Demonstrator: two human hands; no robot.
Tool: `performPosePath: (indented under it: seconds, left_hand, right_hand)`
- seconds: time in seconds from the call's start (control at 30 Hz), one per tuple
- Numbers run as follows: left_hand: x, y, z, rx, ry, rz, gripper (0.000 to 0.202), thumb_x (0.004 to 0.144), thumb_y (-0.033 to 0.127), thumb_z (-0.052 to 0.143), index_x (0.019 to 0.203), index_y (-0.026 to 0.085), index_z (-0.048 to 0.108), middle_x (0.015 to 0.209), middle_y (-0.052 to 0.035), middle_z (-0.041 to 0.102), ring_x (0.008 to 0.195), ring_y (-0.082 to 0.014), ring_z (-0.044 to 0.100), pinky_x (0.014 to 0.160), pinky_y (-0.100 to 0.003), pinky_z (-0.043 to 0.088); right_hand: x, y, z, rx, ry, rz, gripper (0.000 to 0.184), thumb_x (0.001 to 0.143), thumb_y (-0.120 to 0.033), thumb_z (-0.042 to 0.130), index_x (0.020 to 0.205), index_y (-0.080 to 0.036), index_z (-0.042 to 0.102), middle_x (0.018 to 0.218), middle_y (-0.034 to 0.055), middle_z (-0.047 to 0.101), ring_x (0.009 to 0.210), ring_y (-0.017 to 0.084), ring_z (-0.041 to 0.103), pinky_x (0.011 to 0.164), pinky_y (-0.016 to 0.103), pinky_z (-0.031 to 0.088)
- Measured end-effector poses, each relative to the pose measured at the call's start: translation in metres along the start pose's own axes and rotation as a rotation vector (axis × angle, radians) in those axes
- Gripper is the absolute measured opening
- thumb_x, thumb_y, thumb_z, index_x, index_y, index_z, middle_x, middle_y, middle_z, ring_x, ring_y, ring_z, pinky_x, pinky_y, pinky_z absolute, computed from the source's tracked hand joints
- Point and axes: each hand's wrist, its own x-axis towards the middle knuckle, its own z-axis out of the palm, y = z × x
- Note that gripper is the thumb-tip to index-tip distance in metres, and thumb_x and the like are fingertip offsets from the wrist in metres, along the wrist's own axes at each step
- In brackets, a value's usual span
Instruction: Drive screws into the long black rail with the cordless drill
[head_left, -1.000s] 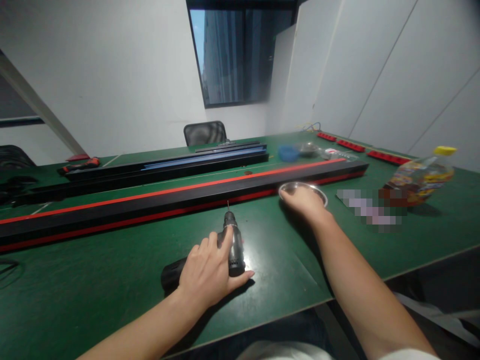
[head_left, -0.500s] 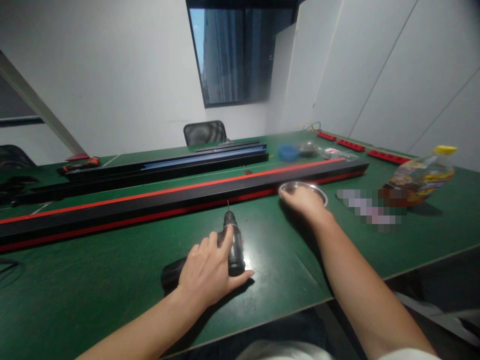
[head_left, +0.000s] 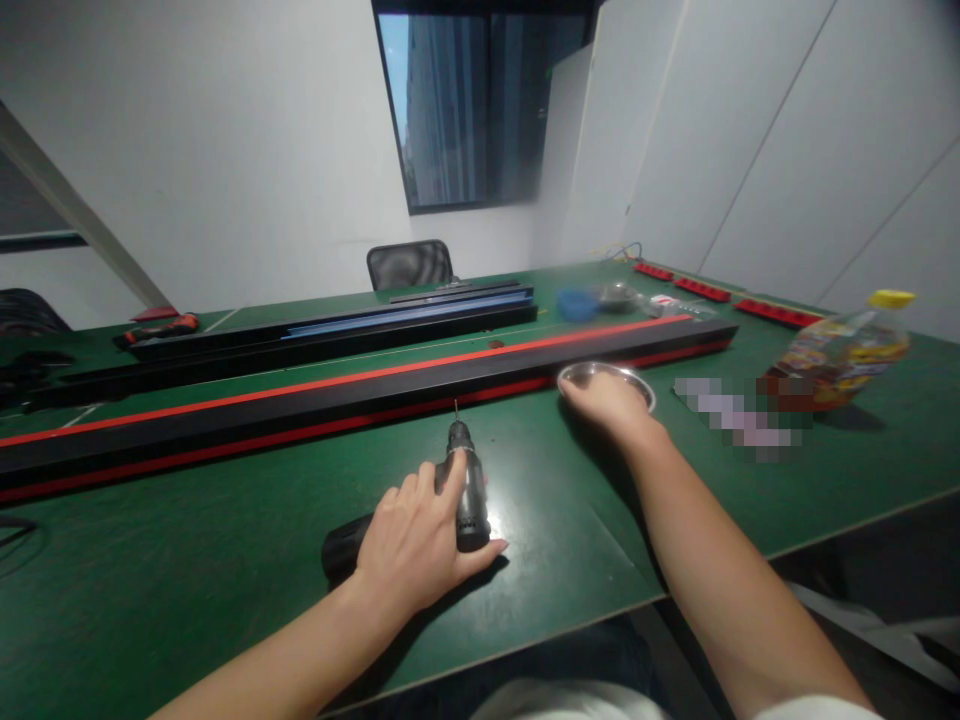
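Observation:
My left hand [head_left: 411, 545] is wrapped around a black cordless drill [head_left: 472, 495] lying on its side on the green table. One finger stretches along the drill's body, and the thumb sticks out behind it. A thin bit points away from me, its tip by the near edge of a long black and red bar [head_left: 360, 393]. Over at the right, my right hand [head_left: 607, 400] grips the front of a shallow metal bowl [head_left: 643, 386] beside the bar. Some of its fingers, and what lies in the bowl, are hidden.
Long dark channels [head_left: 480, 318] lie behind the bar, with a blue bowl [head_left: 576, 303] to their right. A yellow-capped bottle [head_left: 847, 355] stands at the right near a blurred-out flat item [head_left: 739, 415]. Red strips [head_left: 776, 313] line the far right edge. Another power tool [head_left: 161, 330] lies far left.

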Motion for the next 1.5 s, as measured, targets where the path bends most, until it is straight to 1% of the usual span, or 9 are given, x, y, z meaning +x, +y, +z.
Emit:
performPosePath:
  seconds: [0.17,0.43,0.5,0.6,0.73,1.0,1.23,1.4,1.5]
  left_hand:
    - [0.000,0.000,0.000,-0.009,-0.009,-0.006,0.100,0.084,0.084,0.047,0.159,0.021,0.027,0.107,-0.0111,0.055,0.090,-0.0297,0.058,0.078,-0.041,0.047]
    - [0.001,0.000,0.001,-0.024,-0.006,-0.008,0.101,0.084,0.084,0.046,0.159,0.021,0.027,0.108,-0.0117,0.054,0.091,-0.0307,0.058,0.079,-0.042,0.047]
    - [0.000,0.000,0.001,-0.028,-0.007,-0.005,0.100,0.084,0.084,0.047,0.159,0.021,0.028,0.108,-0.0116,0.055,0.091,-0.0308,0.058,0.078,-0.042,0.047]
    - [0.000,-0.001,0.000,-0.032,-0.006,-0.001,0.100,0.084,0.083,0.048,0.159,0.020,0.029,0.106,-0.0113,0.054,0.091,-0.0311,0.058,0.079,-0.042,0.047]
    - [0.000,-0.002,0.001,-0.044,-0.007,0.006,0.100,0.083,0.082,0.050,0.159,0.021,0.028,0.107,-0.0116,0.055,0.091,-0.0314,0.058,0.079,-0.043,0.047]
    - [-0.003,-0.003,0.001,-0.071,-0.019,0.049,0.103,0.081,0.080,0.054,0.161,0.022,0.025,0.108,-0.0117,0.054,0.092,-0.0320,0.057,0.080,-0.044,0.049]
    - [-0.003,-0.004,-0.001,-0.107,-0.020,0.093,0.105,0.078,0.079,0.060,0.161,0.025,0.025,0.109,-0.0116,0.055,0.093,-0.0315,0.058,0.080,-0.043,0.049]
    - [-0.001,-0.007,0.000,-0.152,-0.029,0.181,0.110,0.074,0.081,0.062,0.161,0.024,0.025,0.113,-0.0123,0.055,0.095,-0.0321,0.058,0.083,-0.045,0.050]
    - [0.000,-0.008,0.002,-0.178,-0.036,0.242,0.113,0.073,0.083,0.060,0.162,0.024,0.023,0.113,-0.0125,0.056,0.096,-0.0327,0.058,0.085,-0.046,0.050]
  right_hand:
    - [-0.004,-0.004,-0.004,-0.040,-0.040,0.030,0.060,0.093,-0.060,0.053,0.114,-0.008,0.077,0.111,0.0259,0.072,0.109,0.034,0.068,0.094,0.040,0.050]
    - [-0.007,-0.011,-0.003,-0.053,0.090,-0.107,0.049,0.095,-0.055,0.054,0.099,-0.014,0.080,0.100,0.0193,0.075,0.093,0.029,0.071,0.083,0.035,0.051]
    - [-0.007,-0.014,-0.001,-0.049,0.119,-0.183,0.045,0.094,-0.053,0.057,0.095,-0.014,0.080,0.097,0.0178,0.075,0.089,0.028,0.070,0.081,0.034,0.051]
    - [-0.012,-0.022,0.009,0.029,0.126,-0.420,0.035,0.093,-0.046,0.064,0.098,-0.015,0.079,0.100,0.0149,0.074,0.090,0.024,0.068,0.083,0.032,0.050]
    - [-0.028,-0.038,0.029,0.159,-0.049,-0.768,0.026,0.090,-0.037,0.071,0.104,-0.016,0.078,0.099,0.0102,0.073,0.089,0.020,0.067,0.084,0.028,0.049]
    - [-0.042,-0.052,0.053,0.202,-0.207,-0.915,0.015,0.091,-0.030,0.073,0.096,-0.018,0.081,0.094,0.0072,0.070,0.085,0.017,0.064,0.076,0.026,0.045]
    - [-0.035,-0.049,0.065,0.316,-0.210,-0.858,0.012,0.092,-0.024,0.071,0.091,-0.016,0.080,0.093,0.0067,0.072,0.085,0.017,0.065,0.076,0.025,0.046]
    - [-0.018,-0.044,0.074,0.536,-0.109,-0.569,0.012,0.089,-0.024,0.073,0.092,-0.015,0.079,0.096,0.0087,0.076,0.088,0.019,0.069,0.080,0.028,0.051]
    - [-0.009,-0.041,0.074,0.662,-0.118,-0.405,0.016,0.090,-0.027,0.071,0.095,-0.013,0.079,0.098,0.0108,0.078,0.089,0.021,0.072,0.085,0.031,0.054]
